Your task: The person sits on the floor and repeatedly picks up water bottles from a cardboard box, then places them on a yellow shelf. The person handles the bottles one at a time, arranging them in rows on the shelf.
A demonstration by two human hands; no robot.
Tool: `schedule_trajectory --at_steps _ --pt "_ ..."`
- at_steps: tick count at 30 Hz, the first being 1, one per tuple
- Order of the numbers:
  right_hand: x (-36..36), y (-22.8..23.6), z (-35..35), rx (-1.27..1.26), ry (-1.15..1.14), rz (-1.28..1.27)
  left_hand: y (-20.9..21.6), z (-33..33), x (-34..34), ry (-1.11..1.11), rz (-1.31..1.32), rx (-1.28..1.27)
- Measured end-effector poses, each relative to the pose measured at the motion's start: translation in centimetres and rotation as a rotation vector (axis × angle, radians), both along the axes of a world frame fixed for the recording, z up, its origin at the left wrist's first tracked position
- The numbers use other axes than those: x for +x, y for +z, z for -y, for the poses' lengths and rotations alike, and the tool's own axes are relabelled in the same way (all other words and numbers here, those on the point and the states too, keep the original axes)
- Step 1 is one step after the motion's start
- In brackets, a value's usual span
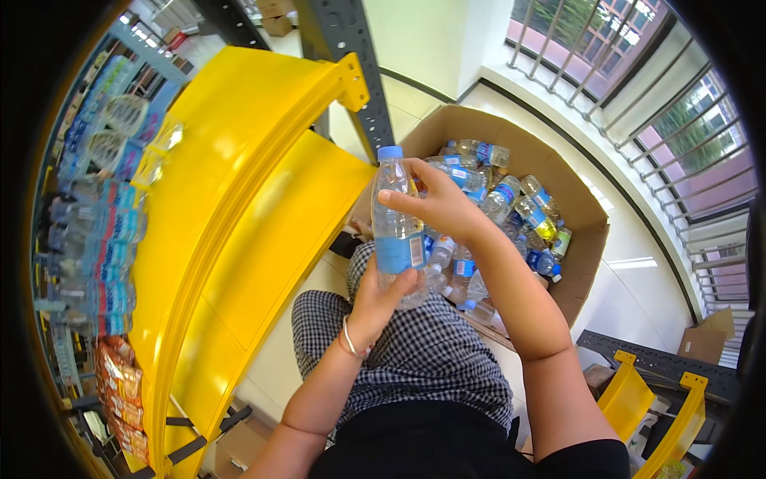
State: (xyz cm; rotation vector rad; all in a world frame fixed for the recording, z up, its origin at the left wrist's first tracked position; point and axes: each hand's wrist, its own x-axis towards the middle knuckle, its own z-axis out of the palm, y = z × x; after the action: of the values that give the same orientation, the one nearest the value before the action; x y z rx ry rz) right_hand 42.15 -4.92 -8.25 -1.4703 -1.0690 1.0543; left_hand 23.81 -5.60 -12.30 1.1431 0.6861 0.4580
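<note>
Bottle [396, 239], one, clamped in left hand [375, 303] low, right hand [443, 203] high; one cardboard box [581, 247] beyond.

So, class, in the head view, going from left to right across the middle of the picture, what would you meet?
Packed bottles → yellow shelving → the held blue-capped bottle → a loose bottle with yellow liquid → the cardboard box's right wall → the window railing.

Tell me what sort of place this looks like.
Probably a storeroom or shop stock area: yellow shelves, rows of packed bottles at the left, and a large cardboard box holding loose plastic bottles.
</note>
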Motion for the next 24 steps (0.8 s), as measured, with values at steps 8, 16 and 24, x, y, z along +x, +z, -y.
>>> schedule_trajectory --at_steps 8,16,24 --pt "-10.3 -4.2 1.9 0.366 0.381 -1.497 2.3 5.8 -8.0 -0.085 0.344 -0.448" --pt "-15.2 -2.9 2.7 0.328 0.474 -1.584 0.6 8.0 -10.9 -0.149 0.704 -0.681" --pt "-15.6 -1.4 3.6 0.228 0.359 -1.396 -0.8 8.3 -12.3 -0.142 0.750 -0.726"
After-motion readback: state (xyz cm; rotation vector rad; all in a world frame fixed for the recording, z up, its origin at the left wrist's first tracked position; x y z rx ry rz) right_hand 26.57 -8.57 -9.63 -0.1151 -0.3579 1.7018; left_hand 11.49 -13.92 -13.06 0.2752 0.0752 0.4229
